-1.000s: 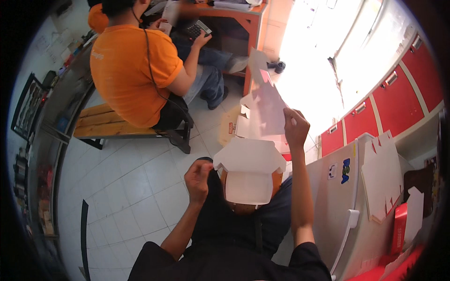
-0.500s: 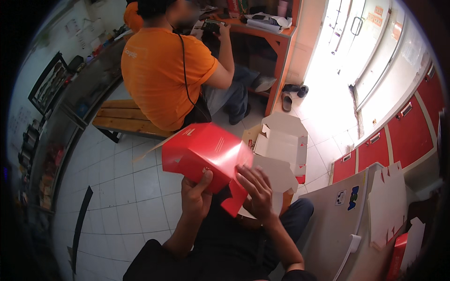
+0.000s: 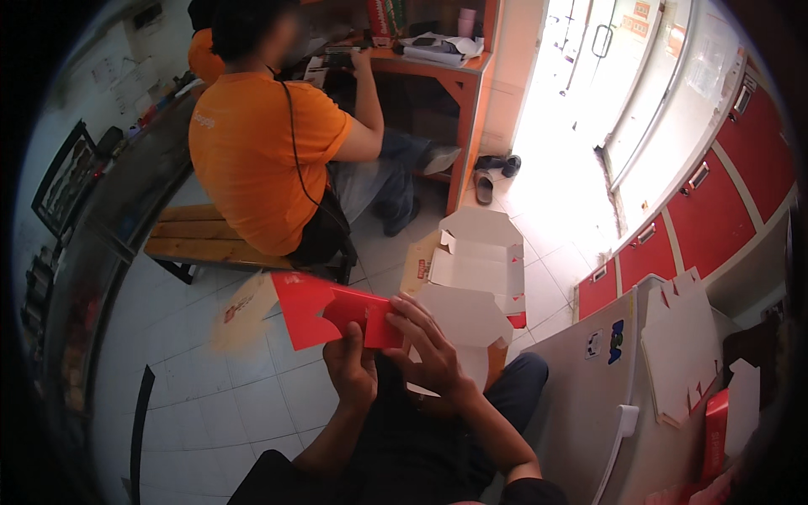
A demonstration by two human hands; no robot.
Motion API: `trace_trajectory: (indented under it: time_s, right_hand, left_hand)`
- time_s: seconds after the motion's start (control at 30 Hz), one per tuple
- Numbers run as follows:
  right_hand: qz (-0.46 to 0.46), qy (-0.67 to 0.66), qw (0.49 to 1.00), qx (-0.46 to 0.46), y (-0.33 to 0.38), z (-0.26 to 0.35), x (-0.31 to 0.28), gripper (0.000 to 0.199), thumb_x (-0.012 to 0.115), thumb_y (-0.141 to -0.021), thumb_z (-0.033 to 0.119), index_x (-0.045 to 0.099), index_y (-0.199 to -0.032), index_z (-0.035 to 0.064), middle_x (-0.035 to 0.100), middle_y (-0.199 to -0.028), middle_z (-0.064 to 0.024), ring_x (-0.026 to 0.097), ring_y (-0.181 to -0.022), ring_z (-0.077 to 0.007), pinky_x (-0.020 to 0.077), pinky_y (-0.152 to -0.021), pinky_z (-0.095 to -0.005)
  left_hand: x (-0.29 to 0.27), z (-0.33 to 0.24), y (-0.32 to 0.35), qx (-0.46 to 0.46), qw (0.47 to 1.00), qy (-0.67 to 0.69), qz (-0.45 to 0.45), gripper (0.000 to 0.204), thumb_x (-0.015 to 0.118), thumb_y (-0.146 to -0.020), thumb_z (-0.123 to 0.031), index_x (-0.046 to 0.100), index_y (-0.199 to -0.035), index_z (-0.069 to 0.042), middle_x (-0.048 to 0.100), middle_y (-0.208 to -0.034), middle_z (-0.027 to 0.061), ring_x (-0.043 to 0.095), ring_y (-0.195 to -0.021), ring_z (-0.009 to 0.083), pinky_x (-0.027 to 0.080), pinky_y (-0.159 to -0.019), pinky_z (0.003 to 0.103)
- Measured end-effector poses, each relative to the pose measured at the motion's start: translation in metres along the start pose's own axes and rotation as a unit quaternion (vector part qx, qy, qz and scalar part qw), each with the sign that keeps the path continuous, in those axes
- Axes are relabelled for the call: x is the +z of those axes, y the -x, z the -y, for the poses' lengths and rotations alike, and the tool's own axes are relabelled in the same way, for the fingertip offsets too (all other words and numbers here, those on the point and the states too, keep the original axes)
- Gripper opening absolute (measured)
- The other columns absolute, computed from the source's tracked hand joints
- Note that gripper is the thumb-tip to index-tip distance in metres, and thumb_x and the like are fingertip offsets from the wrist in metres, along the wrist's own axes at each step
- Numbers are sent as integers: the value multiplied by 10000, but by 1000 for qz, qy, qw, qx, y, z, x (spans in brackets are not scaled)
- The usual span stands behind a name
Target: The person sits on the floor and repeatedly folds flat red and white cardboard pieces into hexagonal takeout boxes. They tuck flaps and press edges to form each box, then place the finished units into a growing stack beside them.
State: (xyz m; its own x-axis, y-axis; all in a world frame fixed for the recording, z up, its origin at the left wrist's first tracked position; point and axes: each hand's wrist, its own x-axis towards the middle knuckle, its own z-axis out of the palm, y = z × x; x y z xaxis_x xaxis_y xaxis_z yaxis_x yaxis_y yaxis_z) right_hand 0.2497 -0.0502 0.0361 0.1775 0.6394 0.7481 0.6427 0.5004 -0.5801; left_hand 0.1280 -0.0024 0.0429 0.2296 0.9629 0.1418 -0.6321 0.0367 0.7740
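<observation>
A partly folded red cardboard box (image 3: 307,311) is held above my lap, with notched edges and a bent flap. A pale beige panel (image 3: 244,313) with red print sticks out at its far left; it looks blurred. My left hand (image 3: 352,370) is closed on the box's lower edge, thumb up against the red card. On the right end, my right hand (image 3: 429,347) presses its fingers over the flap, and its palm side is partly hidden. Just beyond my right hand, open white-lined cardboard boxes (image 3: 484,252) are stacked near my knee.
A person in an orange shirt (image 3: 261,160) sits on a wooden bench (image 3: 210,236) ahead, facing an orange desk (image 3: 471,80). At my right stands a grey fridge-like cabinet (image 3: 581,396) with flat white box blanks (image 3: 677,353) on it. Red drawers (image 3: 715,202) line the right wall.
The red box has been turned in my hands: its broad printed face has swung away, and notched edges and a flap now show. The beige panel shows more at left. My view has shifted rightward.
</observation>
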Motion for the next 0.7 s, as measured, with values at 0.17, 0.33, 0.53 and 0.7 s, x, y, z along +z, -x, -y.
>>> trace_trajectory:
  time_s: [0.17, 0.33, 0.53, 0.7]
  right_hand:
    - [73, -52, 996, 21, 0, 11, -10, 401, 710, -884, 173, 620, -1242, 16, 509, -1404, -209, 494, -1303, -395, 444, -1055, -464]
    - [-55, 25, 998, 32, 13, 11, 17, 345, 732, -854, 145, 669, -1164, 7, 534, -1377, -219, 492, -1307, -398, 401, -1091, -480]
    - [-75, -66, 988, 116, 2, 24, 37, 210, 643, -888, 84, 695, -1067, -13, 574, -1324, -213, 617, -1135, -364, 474, -976, -392]
    - [23, -202, 968, 146, 3, 23, 50, 372, 498, -963, 47, 523, -1332, 9, 562, -1061, -159, 577, -893, -232, 491, -811, -347]
  left_hand:
    - [-11, -11, -9, -41, 999, -11, 22, 333, 454, -1050, -281, 496, -1249, -17, 616, -1094, 92, 618, -1007, 176, 511, -853, 335]
    - [-2, -3, 13, -51, 993, 105, 23, 361, 453, -1049, -289, 489, -1280, -13, 616, -1115, 98, 609, -1037, 192, 492, -897, 349]
    - [-29, -6, 9, 71, 967, -240, 43, 229, 512, -1025, -179, 616, -1085, 15, 672, -971, 64, 598, -891, 92, 454, -743, 230]
    - [-63, -56, 28, 36, 907, -417, 46, 224, 521, -1019, -173, 613, -1092, 17, 677, -919, 50, 594, -797, 74, 461, -708, 239]
